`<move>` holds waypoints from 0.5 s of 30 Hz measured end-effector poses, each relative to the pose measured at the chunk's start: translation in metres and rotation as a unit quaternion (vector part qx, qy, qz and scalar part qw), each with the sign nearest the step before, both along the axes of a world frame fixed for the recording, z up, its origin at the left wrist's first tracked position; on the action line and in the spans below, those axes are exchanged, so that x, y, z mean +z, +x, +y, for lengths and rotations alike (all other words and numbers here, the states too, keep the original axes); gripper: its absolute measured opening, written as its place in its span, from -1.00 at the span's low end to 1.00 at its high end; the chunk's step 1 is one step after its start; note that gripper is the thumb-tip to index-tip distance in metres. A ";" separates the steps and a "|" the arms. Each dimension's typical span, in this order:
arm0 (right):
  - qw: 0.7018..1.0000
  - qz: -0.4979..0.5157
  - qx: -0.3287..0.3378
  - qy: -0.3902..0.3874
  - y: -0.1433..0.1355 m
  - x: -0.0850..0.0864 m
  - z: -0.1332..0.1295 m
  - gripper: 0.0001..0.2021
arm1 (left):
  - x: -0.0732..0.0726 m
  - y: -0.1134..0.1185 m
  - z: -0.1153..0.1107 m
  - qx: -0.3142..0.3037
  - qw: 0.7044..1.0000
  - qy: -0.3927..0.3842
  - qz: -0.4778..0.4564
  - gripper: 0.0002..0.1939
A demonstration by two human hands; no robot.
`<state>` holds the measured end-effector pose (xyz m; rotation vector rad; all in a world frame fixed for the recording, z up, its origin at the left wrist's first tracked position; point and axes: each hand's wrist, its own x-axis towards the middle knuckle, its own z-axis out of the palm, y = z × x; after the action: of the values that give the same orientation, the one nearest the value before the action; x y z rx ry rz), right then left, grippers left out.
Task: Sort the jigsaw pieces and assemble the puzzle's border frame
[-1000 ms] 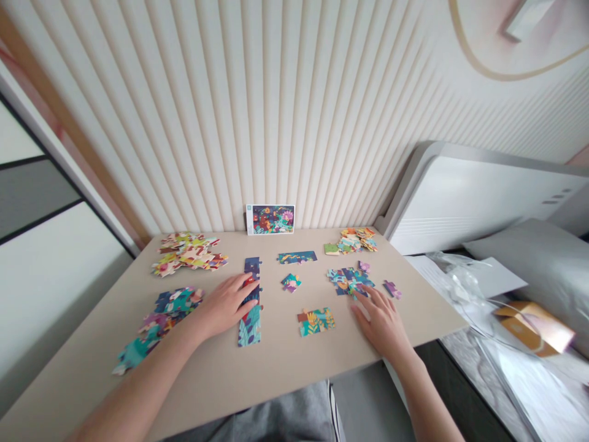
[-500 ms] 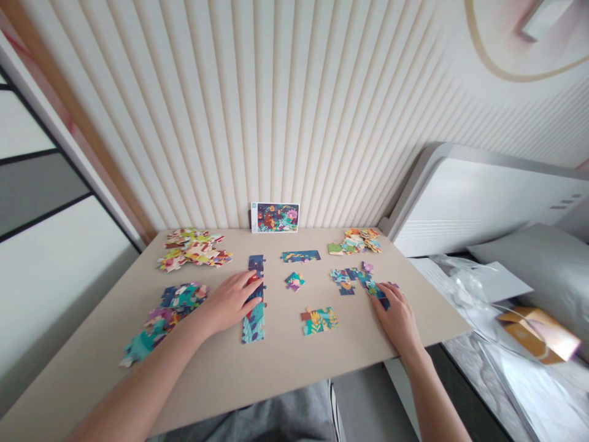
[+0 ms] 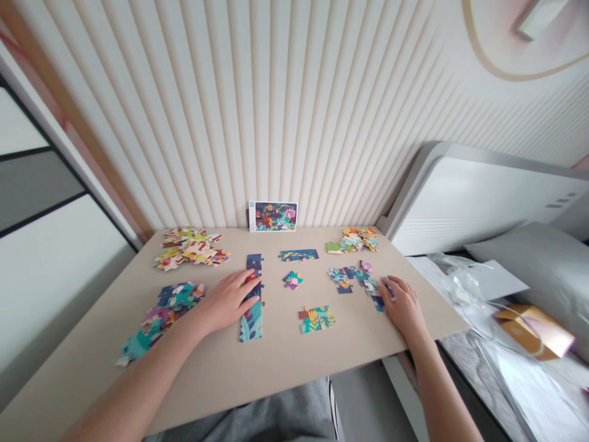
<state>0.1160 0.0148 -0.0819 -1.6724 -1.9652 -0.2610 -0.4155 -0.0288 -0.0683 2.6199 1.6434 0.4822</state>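
**On a smooth beige tabletop (image 3: pixel 276 368), left hand (image 3: pixel 227 302) at nine o'clock, right hand (image 3: pixel 402 304) just past three**

Take a small turquoise-and-purple puzzle cluster (image 3: pixel 292 280) as the dial's centre. The left hand lies loosely spread, its fingers across a tall dark-blue-and-teal cardboard strip (image 3: pixel 251 321), gripping nothing. The right hand's fingers curl over a small dark piece (image 3: pixel 392 293), mostly hidden; whether they pinch or merely touch it, I cannot tell. Just beside that thumb lies a navy-and-turquoise piece (image 3: pixel 378 303).

At three o'clock, nearer the centre, sits a blue-and-turquoise group (image 3: pixel 341 280); at five, a teal block with yellow leaves (image 3: pixel 318 319); at twelve, a long navy strip (image 3: pixel 299 255). Beyond that, a white-bordered picture card (image 3: pixel 275 217) stands upright.
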 end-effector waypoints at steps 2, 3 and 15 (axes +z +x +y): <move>0.998 -0.005 0.065 -0.018 -0.005 0.000 -0.002 -0.55 | 0.000 -0.001 0.000 -0.001 1.000 0.000 0.004 -0.47; 0.996 -0.003 0.089 -0.026 -0.005 0.000 -0.002 -0.54 | 0.000 -0.001 0.000 -0.001 1.000 -0.001 0.006 -0.47; 1.000 0.012 0.017 -0.003 -0.002 -0.004 -0.002 -0.42 | 0.003 0.000 -0.001 0.004 1.000 -0.015 0.024 -0.46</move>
<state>0.1144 0.0126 -0.0861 -1.6376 -1.9763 -0.2219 -0.4152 -0.0294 -0.0652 2.6240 1.6605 0.3951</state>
